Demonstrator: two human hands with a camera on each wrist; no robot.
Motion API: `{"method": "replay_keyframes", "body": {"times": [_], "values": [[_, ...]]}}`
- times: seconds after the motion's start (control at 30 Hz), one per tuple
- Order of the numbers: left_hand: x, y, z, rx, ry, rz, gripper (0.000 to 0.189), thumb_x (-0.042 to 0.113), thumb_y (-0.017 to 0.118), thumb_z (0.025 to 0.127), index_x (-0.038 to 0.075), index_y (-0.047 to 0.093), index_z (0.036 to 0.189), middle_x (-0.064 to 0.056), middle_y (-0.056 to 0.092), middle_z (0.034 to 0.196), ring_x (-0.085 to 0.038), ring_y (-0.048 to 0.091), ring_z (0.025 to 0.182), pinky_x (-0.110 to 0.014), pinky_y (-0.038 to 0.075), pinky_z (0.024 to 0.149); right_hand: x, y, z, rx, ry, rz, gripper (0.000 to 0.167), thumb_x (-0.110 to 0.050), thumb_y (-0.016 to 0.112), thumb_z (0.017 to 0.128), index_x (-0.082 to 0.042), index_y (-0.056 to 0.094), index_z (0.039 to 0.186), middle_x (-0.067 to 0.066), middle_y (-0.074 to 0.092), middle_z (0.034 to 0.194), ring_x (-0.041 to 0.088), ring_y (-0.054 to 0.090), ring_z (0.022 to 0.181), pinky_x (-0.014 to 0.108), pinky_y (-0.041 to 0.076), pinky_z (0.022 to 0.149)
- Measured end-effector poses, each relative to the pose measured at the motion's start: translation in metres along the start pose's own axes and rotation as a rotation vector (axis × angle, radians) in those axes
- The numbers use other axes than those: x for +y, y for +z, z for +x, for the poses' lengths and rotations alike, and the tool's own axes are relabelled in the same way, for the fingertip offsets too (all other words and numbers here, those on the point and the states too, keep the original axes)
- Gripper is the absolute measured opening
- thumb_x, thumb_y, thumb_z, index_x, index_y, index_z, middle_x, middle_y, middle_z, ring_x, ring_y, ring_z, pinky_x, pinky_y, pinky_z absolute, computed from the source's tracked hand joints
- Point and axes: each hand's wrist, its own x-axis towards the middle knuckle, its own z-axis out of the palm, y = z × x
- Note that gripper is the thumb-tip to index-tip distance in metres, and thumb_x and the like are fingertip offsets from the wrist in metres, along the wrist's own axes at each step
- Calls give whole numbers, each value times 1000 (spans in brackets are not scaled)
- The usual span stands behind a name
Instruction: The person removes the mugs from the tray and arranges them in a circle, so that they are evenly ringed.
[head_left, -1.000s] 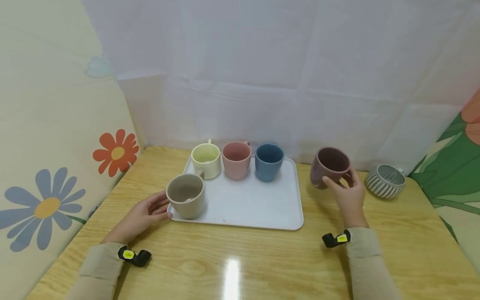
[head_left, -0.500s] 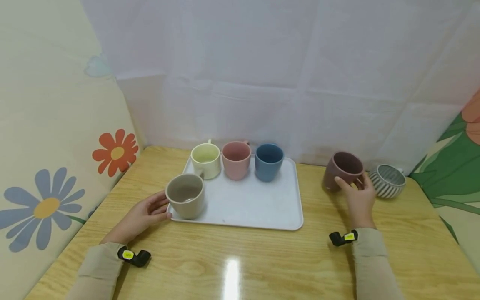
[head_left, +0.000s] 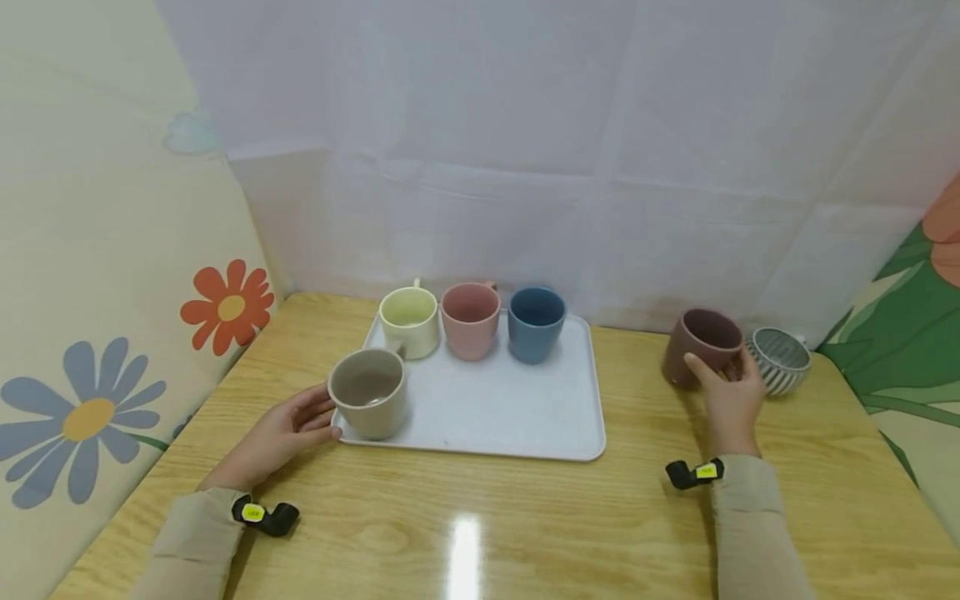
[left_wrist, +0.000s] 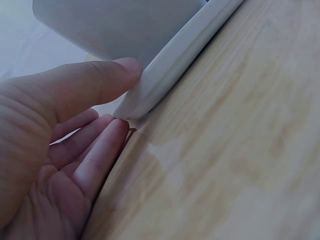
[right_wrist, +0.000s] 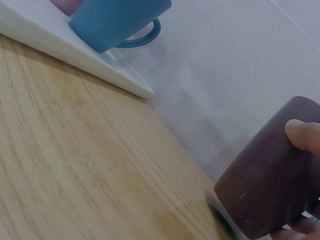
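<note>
My right hand (head_left: 732,398) grips a plum-coloured mug (head_left: 678,354) at the back right, its thumb on the near side. In the right wrist view this mug (right_wrist: 272,175) is tilted, its base close over the table. At the front left corner of the white tray (head_left: 502,408), my left hand (head_left: 281,437) pinches the rim. The left wrist view shows the thumb (left_wrist: 107,80) on the tray's edge and fingertips under the corner. Beside that hand a grey-beige mug (head_left: 375,408) stands on the tray. Yellow (head_left: 420,333), pink (head_left: 472,329) and blue (head_left: 536,333) mugs line the tray's back.
A grey-and-white striped cup (head_left: 783,375) stands on the wooden table (head_left: 570,525) right behind the plum mug, partly hidden by it and the right hand. A white cloth (head_left: 480,167) hangs along the back edge. Flower-patterned panels (head_left: 135,275) flank the table.
My right hand has moved right and slightly down with the plum mug, which now overlaps the striped cup's left side. The left hand keeps its place at the tray corner.
</note>
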Motion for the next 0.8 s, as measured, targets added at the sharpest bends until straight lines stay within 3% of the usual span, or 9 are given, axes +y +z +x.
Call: {"method": "replay_keyframes", "body": {"times": [0.53, 0.8], "values": [[-1, 1, 1, 2, 8, -9, 81, 19, 74, 95, -4, 27, 157, -32, 41, 151, 8, 56, 115, -14, 50, 95, 5, -2, 5, 26, -5, 11, 86, -8, 84, 84, -17, 39, 157, 10, 43, 157, 19, 44, 141, 23, 41, 112], [-2, 0, 3, 11, 8, 3, 81, 18, 75, 94, -6, 28, 156, -33, 41, 151, 8, 56, 113, -14, 50, 94, 11, -5, 8, 62, -74, -5, 84, -5, 83, 84, -8, 40, 155, 15, 44, 155, 19, 43, 141, 25, 37, 116]]}}
